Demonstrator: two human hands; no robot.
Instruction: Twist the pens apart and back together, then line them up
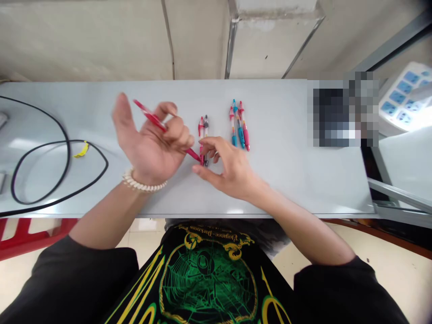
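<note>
My left hand [153, 141], palm up with a beaded band at the wrist, has its fingers curled round a red pen [150, 116] that slants down to the right. The pen's lower end reaches close to my right hand [229, 168]. That hand's thumb and fingers are apart around the lower ends of a pink-red pen [201, 127] and a black-tipped pen [206, 126] lying side by side; whether it touches them is unclear. Further right lie several pens, among them a blue pen [239, 130] and a pink pen [245, 128].
A black cable [67, 148] with a yellow tag [82, 150] loops over the left of the white table [297, 180]. A pixelated dark object [332, 117] is at the right end, near a power strip [401, 96]. A wall runs behind.
</note>
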